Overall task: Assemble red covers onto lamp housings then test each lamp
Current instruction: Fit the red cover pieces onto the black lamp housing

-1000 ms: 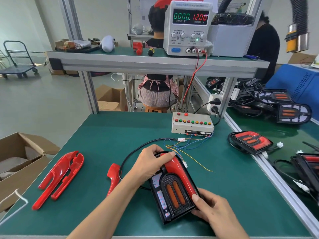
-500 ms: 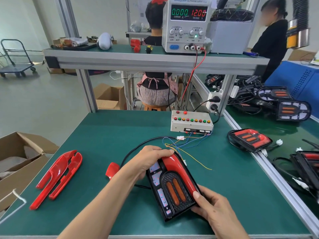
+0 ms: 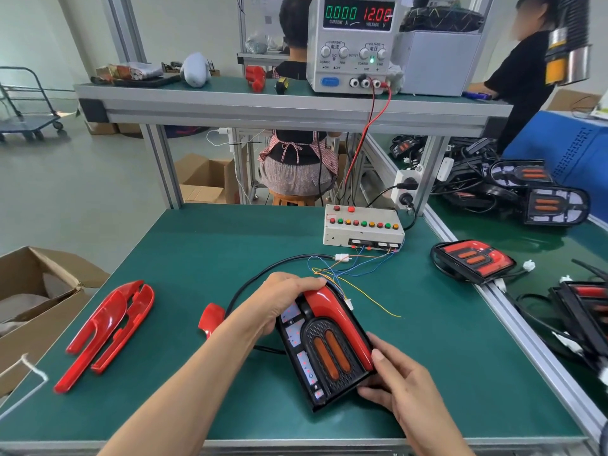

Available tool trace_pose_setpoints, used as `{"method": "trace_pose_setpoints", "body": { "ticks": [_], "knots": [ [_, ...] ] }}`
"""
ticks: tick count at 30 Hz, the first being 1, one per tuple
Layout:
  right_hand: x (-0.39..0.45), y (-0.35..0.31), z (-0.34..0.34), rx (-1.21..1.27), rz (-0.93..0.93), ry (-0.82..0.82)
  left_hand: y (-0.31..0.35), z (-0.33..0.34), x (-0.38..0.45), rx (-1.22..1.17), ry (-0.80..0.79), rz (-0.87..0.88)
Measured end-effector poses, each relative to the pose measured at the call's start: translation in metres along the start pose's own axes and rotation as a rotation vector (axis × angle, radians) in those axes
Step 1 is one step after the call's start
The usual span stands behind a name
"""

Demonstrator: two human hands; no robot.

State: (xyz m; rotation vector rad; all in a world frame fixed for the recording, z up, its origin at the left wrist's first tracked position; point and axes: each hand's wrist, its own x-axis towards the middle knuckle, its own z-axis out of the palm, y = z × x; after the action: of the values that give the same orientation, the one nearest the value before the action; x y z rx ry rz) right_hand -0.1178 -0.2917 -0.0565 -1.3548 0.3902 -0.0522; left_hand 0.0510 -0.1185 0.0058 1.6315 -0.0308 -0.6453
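Red plastic is showing along the right side of the housing [image 3: 324, 353], where a cover [image 3: 339, 320] is sitting on the black shell. That housing is lying tilted on the green mat [image 3: 204, 245], near its front edge, between the person's two hands. Left hand [image 3: 279, 301] is curling over the housing's far, rounded end, fingers wrapping the top and touching the cover's tip. Right hand [image 3: 399, 386] is gripping the near right corner, thumb pressing on the cover's lower end and fingers bending under the edge. Two orange lenses are sitting in the housing's middle, with white boards along its left side.

A black cable [image 3: 263, 274] is running from the housing in a curve to a white plug [image 3: 342, 257], which is meeting thin coloured wires coming from the test box [image 3: 362, 230]. That box is standing at the mat's far right, its row of red, green and yellow buttons facing up.

Two loose covers [image 3: 108, 330] are lying together well to the left, and another red piece [image 3: 212, 319] is peeking out from behind the left forearm. A finished lamp [image 3: 472, 260] is resting at the mat's right edge. On the shelf above, the supply [image 3: 353, 44] is reading 0.000 and 12.00.
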Motion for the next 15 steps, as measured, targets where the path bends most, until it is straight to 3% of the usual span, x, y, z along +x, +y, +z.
{"method": "trace_pose_setpoints", "body": {
  "ticks": [15],
  "knots": [
    [-0.004, -0.002, 0.02, -0.131, -0.07, 0.175, 0.005, 0.001, -0.007, 0.013, -0.111, 0.05]
  ]
}}
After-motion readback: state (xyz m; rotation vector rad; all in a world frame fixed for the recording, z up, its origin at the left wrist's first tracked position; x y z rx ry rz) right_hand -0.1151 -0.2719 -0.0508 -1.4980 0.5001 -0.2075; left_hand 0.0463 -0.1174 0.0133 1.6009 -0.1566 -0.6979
